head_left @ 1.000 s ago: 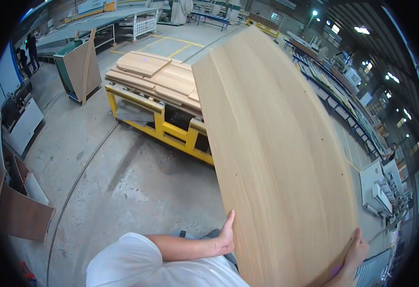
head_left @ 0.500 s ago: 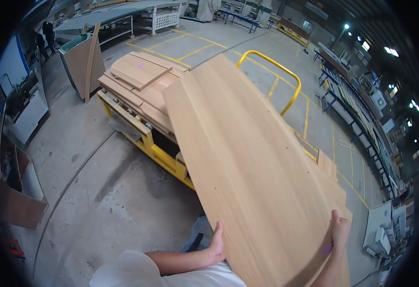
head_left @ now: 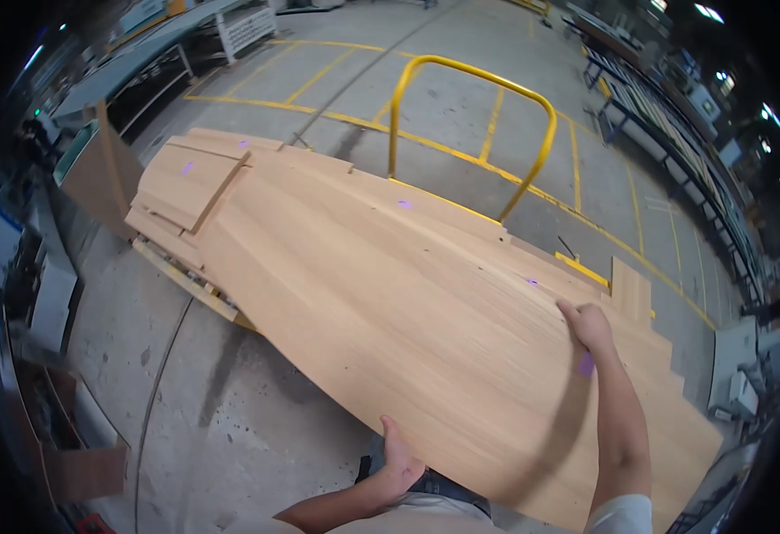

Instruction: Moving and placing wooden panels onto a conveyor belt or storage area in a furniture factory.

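A large, light-brown wooden panel [head_left: 381,311] stretches from close in front of me toward the far left, over other wooden boards. My left hand [head_left: 399,461] holds its near edge, thumb up on the top face and the other fingers hidden below. At the panel's far edge, my right hand [head_left: 591,327] is closed with its thumb pointing left; the fingertips are out of sight. A small purple sticker [head_left: 586,363] shows beside my right wrist. Under and behind the panel lie the stacked boards [head_left: 319,163], on a yellow-framed cart [head_left: 196,285].
The cart's yellow hoop handle [head_left: 474,69] rises beyond the boards. A smaller board piece [head_left: 176,185] sits at the stack's left end. A dark cable [head_left: 160,383] runs across the concrete floor. An open brown box [head_left: 83,445] stands at lower left, a roller rack [head_left: 666,160] at right.
The panel has swung left and come down from a raised, steep angle to lie nearly flat along the stack. Both hands keep hold of it. My view has shifted too.
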### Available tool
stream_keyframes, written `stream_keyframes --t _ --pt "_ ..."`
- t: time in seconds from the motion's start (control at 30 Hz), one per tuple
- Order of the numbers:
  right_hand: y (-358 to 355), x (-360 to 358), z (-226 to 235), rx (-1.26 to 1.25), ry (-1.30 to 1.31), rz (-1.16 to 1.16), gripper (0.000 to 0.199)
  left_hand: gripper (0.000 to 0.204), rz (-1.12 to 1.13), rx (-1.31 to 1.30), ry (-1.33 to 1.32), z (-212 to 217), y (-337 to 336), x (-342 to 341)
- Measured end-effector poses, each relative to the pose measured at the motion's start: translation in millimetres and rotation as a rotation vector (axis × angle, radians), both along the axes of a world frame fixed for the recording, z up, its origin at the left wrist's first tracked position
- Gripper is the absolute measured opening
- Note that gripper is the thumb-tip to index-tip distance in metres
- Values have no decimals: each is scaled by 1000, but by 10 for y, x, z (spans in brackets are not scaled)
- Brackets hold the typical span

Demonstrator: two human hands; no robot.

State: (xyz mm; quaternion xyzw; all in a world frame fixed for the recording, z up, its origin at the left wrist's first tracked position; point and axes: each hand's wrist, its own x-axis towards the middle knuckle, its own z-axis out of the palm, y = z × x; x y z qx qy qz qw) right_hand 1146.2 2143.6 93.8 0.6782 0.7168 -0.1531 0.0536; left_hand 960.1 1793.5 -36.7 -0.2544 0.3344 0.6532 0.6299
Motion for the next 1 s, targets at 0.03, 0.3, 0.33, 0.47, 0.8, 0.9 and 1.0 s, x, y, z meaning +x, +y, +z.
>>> stream_keyframes --t 0.03,0.3,0.33,0.47,0.8,0.9,1.0 --pt "131 -54 -63 -8 14 24 74 79 31 11 -18 -45 81 -2" --pt "980 -136 -838 -163 -9 114 78 79 113 -51 84 -163 683 27" --pt "1093 -135 -949 -179 -27 126 77 78 103 -78 82 -155 784 17" --pt "1448 -281 -1299 -232 -28 173 78 77 135 -176 137 -290 1106 -55" --pt "2134 -600 -2207 -253 51 236 81 79 193 -249 138 -655 1691 -288" --pt "2228 -693 -2340 -267 81 236 81 79 221 -259 125 -803 1784 -316" --pt "2309 -772 -2361 -277 109 238 81 79 250 -339 148 -949 1847 -305"
